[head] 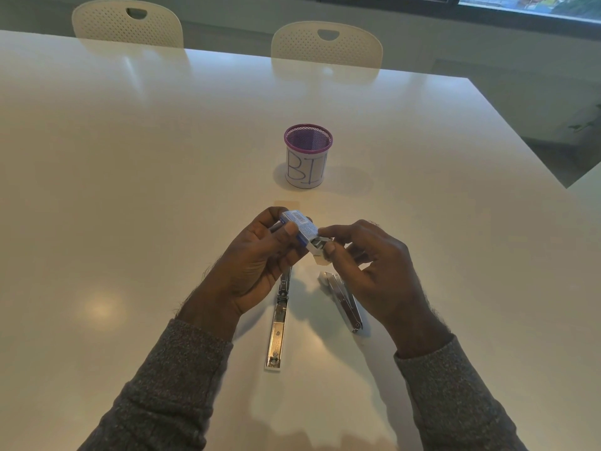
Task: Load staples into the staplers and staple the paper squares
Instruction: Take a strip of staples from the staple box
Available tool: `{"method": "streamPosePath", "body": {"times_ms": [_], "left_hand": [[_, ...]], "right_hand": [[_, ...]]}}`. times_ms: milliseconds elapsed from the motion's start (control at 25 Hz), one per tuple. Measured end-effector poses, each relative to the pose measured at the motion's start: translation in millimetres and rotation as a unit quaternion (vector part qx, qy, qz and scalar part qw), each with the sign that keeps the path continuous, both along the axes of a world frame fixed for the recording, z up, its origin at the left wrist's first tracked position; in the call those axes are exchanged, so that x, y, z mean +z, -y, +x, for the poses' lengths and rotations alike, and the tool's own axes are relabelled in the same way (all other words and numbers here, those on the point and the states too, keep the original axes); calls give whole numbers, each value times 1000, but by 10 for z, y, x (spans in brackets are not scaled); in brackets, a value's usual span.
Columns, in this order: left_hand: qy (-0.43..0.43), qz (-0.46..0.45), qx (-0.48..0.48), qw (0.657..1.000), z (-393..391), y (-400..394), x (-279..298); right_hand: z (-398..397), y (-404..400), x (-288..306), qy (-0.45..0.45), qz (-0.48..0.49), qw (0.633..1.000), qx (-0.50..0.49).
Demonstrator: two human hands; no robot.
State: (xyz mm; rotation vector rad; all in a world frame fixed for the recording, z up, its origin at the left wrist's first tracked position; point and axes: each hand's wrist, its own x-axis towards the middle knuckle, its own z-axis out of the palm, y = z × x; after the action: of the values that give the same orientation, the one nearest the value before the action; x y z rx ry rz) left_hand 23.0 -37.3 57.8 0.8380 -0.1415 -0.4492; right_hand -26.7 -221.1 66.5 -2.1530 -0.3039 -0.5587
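Note:
My left hand (260, 252) holds a small blue and white staple box (300, 227) above the table. The thumb and forefinger of my right hand (367, 255) pinch the staples (318, 245) at the box's open end. Below my hands one stapler (279, 323) lies swung fully open and flat, its metal channel facing up. A second stapler (344, 301) lies to its right, partly under my right hand. A pale paper square (286, 203) rests on the table just beyond my hands.
A purple mesh cup (308, 156) with a white label lettered "BI" stands further back on the white table (130, 190). Two white perforated chairs (327, 43) stand at the far edge. The table's right edge runs diagonally at the right.

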Motion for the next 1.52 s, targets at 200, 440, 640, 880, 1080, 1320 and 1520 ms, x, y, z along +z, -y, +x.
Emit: {"method": "streamPosePath", "body": {"times_ms": [200, 440, 640, 880, 1080, 1320, 1520], "left_hand": [[-7, 10, -8, 1000, 6, -1, 7], [-30, -38, -7, 999, -2, 21, 4], [-41, -56, -2, 998, 7, 23, 12], [-51, -52, 5, 997, 20, 19, -5], [-46, -47, 28, 997, 42, 26, -11], [-38, -12, 17, 999, 7, 29, 4], [-38, 17, 7, 999, -7, 25, 12]], "right_hand": [[-7, -3, 19, 41, 6, 999, -24], [-22, -41, 62, 44, 128, 989, -65], [-1, 0, 142, -67, 386, 919, -43], [20, 26, 106, -240, 470, 849, -27], [-57, -180, 68, -101, 187, 977, -18], [-57, -225, -1, 18, 47, 998, -32], [-44, -182, 17, -10, 48, 999, -18]]}}
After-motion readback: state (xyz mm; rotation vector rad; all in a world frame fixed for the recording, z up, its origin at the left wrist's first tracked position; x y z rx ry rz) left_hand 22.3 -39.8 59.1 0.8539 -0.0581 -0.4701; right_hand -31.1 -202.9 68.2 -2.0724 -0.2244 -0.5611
